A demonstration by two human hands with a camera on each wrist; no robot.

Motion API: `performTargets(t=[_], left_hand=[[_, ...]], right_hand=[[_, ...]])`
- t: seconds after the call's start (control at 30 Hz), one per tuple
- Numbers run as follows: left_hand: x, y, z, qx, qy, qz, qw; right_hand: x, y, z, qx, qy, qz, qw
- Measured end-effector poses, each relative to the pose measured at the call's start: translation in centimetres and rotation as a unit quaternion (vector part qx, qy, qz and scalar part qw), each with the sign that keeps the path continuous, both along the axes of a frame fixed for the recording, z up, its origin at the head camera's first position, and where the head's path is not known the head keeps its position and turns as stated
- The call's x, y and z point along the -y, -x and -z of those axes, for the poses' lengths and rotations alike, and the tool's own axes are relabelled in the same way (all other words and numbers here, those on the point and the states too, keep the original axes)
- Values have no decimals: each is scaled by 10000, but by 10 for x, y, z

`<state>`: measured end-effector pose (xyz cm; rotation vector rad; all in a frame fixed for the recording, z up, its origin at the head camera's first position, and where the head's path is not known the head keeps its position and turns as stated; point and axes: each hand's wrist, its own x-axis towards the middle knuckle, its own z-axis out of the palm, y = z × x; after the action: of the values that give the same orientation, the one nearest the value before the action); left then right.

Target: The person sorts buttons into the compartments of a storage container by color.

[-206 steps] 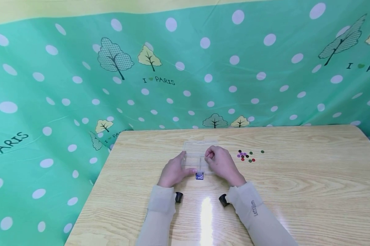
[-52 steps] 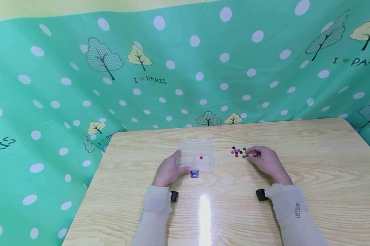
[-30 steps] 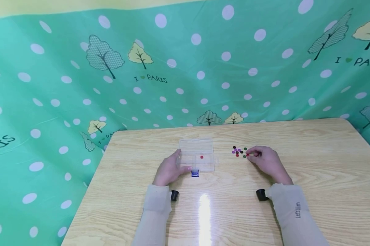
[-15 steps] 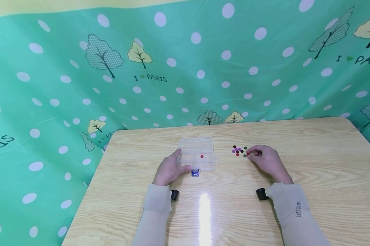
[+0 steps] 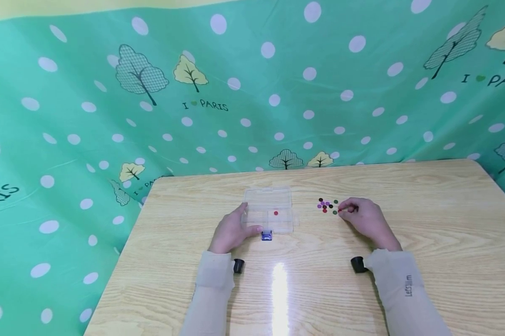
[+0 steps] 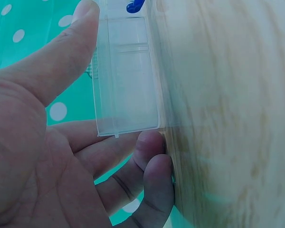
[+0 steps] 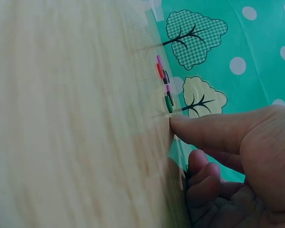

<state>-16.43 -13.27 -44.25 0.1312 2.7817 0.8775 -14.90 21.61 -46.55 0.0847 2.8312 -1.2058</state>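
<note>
A clear plastic box with its lid laid back stands on the table. My left hand holds its left side, thumb at the front edge near the blue latch. In the left wrist view, the fingers curl beside the wall of the box. One red disc lies in a right compartment. My right hand pinches another small red disc between thumb and index finger, low over the table. In the right wrist view the fingertips hide that disc; a green disc stands out just beyond them.
Several small purple, black, red and green discs lie loosely grouped between the box and my right hand. A wood-grain table carries everything. Behind it hangs a green dotted curtain. Black wrist cameras stick out under the sleeves.
My right hand has moved from over the box rightward to the discs and taken a red one between its fingertips. A red disc now shows in the box. The left hand keeps its hold.
</note>
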Motion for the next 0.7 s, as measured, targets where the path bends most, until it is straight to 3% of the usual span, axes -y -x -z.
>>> performTargets(t=[0.7], left_hand=[[0, 0, -1, -6, 42, 27, 10000]], right_hand=[[-1, 1, -1, -30, -65, -62, 10000]])
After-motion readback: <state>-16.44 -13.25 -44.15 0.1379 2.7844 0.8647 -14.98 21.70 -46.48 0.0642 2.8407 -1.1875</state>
